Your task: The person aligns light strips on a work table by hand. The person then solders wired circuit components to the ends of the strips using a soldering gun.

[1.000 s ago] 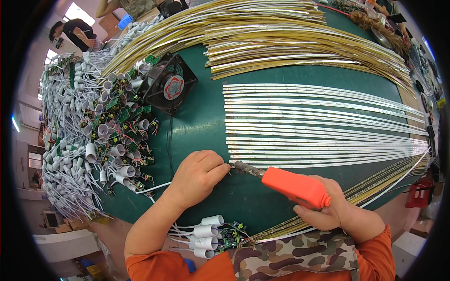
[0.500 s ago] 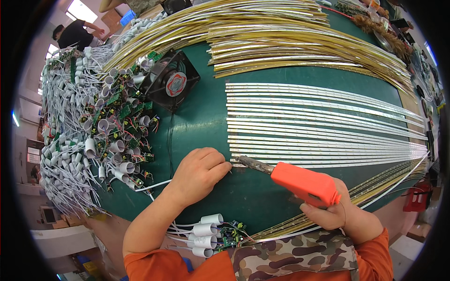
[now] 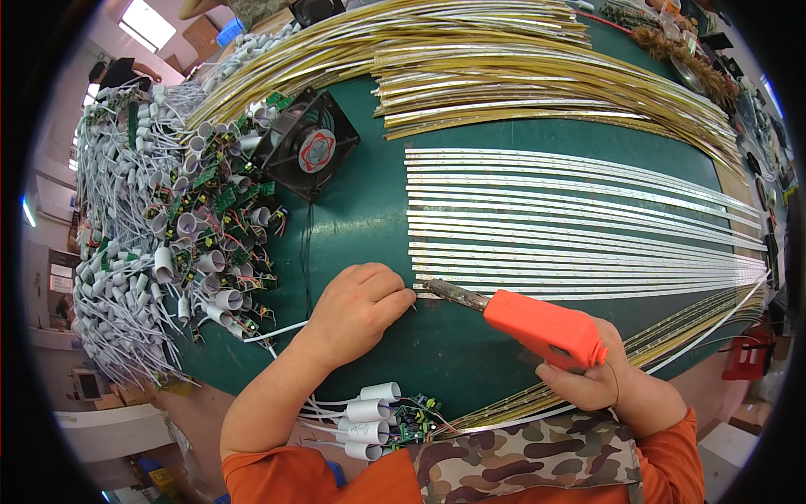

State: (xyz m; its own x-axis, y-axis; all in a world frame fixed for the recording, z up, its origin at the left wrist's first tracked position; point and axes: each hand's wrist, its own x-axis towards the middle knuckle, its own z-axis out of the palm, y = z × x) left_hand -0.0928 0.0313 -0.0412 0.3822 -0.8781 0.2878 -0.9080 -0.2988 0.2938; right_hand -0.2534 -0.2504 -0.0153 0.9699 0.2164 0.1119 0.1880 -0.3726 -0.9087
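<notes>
My right hand (image 3: 598,370) is wrapped round the red handle of a soldering gun (image 3: 541,328). The gun's dark, worn metal barrel points left, its tip at the left end of the lowest LED strips (image 3: 520,291). Close beside that tip, my left hand (image 3: 357,307) is closed, thumb and fingers pressed together at the strip ends. A thin pale bit shows at its fingertips, too small to name. Behind my left wrist lies a white cable (image 3: 277,333). The silvery strips lie side by side in a row across the green table mat (image 3: 361,218).
White cylindrical caps with cables and circuit boards (image 3: 180,223) are heaped at the left. A black square fan (image 3: 306,144) stands beside them. Bundles of yellowish strips (image 3: 537,84) lie at the back. More white caps (image 3: 367,412) sit by my lap. Another person (image 3: 122,74) is at the far left.
The far person at the left has bent lower. My hands and the soldering gun stay almost in place, the gun shifting very slightly left.
</notes>
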